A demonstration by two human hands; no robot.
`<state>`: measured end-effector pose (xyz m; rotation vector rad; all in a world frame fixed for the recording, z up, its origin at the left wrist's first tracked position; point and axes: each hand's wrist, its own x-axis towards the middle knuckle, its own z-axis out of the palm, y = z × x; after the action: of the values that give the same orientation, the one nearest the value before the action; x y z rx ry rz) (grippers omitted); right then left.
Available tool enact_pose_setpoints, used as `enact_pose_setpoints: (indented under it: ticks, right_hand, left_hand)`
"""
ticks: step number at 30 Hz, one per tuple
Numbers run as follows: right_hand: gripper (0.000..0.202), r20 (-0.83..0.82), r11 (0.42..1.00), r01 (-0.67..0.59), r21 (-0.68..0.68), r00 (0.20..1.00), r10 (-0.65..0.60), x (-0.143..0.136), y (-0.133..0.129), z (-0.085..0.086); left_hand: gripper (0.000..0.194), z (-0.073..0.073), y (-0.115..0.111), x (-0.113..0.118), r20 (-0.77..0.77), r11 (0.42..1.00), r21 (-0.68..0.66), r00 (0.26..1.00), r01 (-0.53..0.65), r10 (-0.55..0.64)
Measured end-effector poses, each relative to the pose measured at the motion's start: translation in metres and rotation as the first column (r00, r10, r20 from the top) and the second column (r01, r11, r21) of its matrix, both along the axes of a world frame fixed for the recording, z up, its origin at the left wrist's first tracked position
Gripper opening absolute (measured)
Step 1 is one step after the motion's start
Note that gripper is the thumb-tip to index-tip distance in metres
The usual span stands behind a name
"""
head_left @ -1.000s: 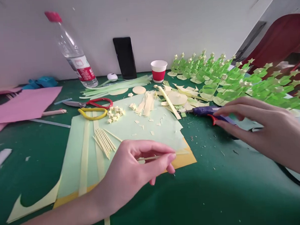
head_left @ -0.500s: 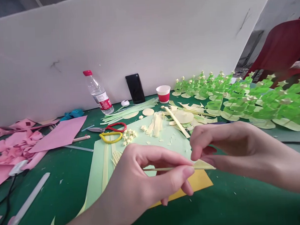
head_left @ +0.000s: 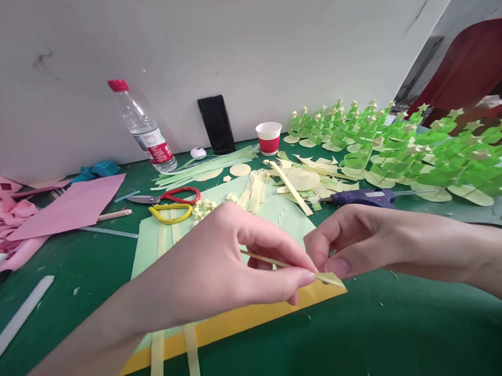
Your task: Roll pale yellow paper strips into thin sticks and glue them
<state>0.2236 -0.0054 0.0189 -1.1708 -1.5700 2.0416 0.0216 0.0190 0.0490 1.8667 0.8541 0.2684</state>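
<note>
Between the thumb and index finger of my left hand point(head_left: 238, 271) is a thin pale yellow paper strip point(head_left: 330, 279), folded at its right end. My right hand point(head_left: 362, 247) is closed at that folded end, its thumb and fingertips touching the paper. Both hands are above a light green sheet point(head_left: 148, 253), which lies over an orange-yellow sheet point(head_left: 223, 325). Small folded paper stars point(head_left: 202, 208) and several cut strips point(head_left: 257, 190) rest on the green sheet, partly behind my left hand.
Scissors point(head_left: 168, 205), a bottle point(head_left: 149, 134), a phone point(head_left: 216, 126) and a cup point(head_left: 269, 138) stand or lie beyond my hands. A glue gun point(head_left: 363, 198) is behind my right hand, near green paper spirals point(head_left: 420, 158). Pink paper point(head_left: 72, 207) is at left.
The view has shifted, and the glue gun now shows more fully. My right hand has moved closer to my left, and the folded strip end tilts further down to the right.
</note>
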Motion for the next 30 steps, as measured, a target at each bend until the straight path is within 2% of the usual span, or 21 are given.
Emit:
enact_pose_setpoints:
  ticks: [8,14,23,30]
  right_hand:
    - [0.011,0.011,0.997,-0.031,-0.070,0.999,0.032,-0.002,0.001,-0.003]
    - [0.008,0.013,0.993,-0.050,-0.106,0.999,0.052,-0.002,0.000,-0.003]
    - [0.014,0.233,0.992,-0.121,0.039,0.966,0.109,-0.003,-0.002,-0.003]
    - [0.016,0.326,0.960,-0.103,0.259,0.945,0.014,-0.005,-0.006,-0.002]
  left_hand:
    - [0.015,-0.008,0.003,0.001,0.003,0.998,-0.016,0.999,0.053,-0.053]
    - [0.016,-0.008,0.002,-0.001,-0.022,0.996,-0.028,0.996,0.084,-0.084]
    - [0.020,-0.009,0.002,0.002,-0.127,0.990,-0.036,0.982,0.137,-0.140]
    - [0.024,-0.013,0.005,0.000,-0.134,0.987,-0.003,0.978,0.163,-0.162]
